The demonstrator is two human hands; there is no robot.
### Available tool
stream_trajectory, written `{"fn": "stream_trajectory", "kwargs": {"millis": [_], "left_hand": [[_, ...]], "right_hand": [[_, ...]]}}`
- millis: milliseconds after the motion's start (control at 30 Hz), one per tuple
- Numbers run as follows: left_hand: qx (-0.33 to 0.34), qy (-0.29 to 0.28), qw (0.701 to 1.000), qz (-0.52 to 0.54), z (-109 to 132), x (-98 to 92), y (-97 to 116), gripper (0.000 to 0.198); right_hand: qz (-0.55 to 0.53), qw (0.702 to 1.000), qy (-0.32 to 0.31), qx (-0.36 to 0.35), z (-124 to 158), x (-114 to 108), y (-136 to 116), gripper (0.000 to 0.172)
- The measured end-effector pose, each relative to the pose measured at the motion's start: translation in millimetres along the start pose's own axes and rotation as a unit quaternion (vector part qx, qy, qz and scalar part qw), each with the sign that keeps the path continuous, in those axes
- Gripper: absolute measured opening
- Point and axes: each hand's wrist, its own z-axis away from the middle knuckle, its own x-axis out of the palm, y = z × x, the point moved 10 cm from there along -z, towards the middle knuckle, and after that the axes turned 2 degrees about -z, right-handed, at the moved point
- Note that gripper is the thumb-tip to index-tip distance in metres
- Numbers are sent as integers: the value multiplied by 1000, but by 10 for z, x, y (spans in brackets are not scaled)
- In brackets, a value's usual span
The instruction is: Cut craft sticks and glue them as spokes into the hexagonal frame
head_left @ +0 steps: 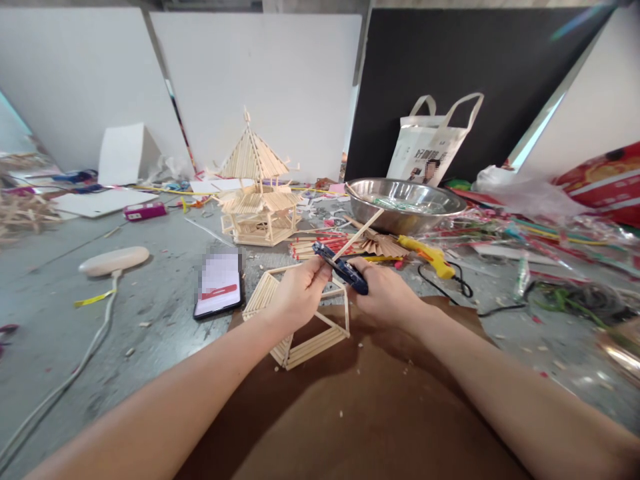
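Note:
My right hand [383, 292] is closed around a dark blue hand tool [351, 275], which looks like a pair of cutters. A thin wooden stick [361, 233] slants up and to the right from behind the tool. My left hand [303, 287] is pinched at the stick's lower end, close to the tool's tip; the fingertips are partly hidden. Beneath both hands lies a polygonal frame of wooden sticks [320, 345], its left and front sections filled with rows of sticks. It rests on a brown sheet [340, 413].
Behind stands a stick-built pavilion [257, 193]. Left are a phone [219, 287] and a white corded device [114, 261]. To the right are a metal basin [435, 217], a yellow glue gun [430, 257] with black cord, and a tote bag [423, 150]. Red-tipped sticks [325, 245] lie behind my hands.

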Motion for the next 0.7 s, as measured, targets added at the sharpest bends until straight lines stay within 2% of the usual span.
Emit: {"fn": "stream_trajectory", "kwargs": {"millis": [167,400,500,700], "left_hand": [[26,-31,990,135,-40,71,2,23],[-38,-97,957,269,-16,218,-114,27],[-72,-126,928,343,12,296,-155,28],[-151,-237,839,466,125,514,-179,25]], "right_hand": [[-34,999,4,-27,10,-15,-34,30],[-71,995,15,-69,15,-48,-87,35],[-86,993,24,-82,17,-60,-87,39],[-112,988,21,-106,17,-41,-93,38]]}}
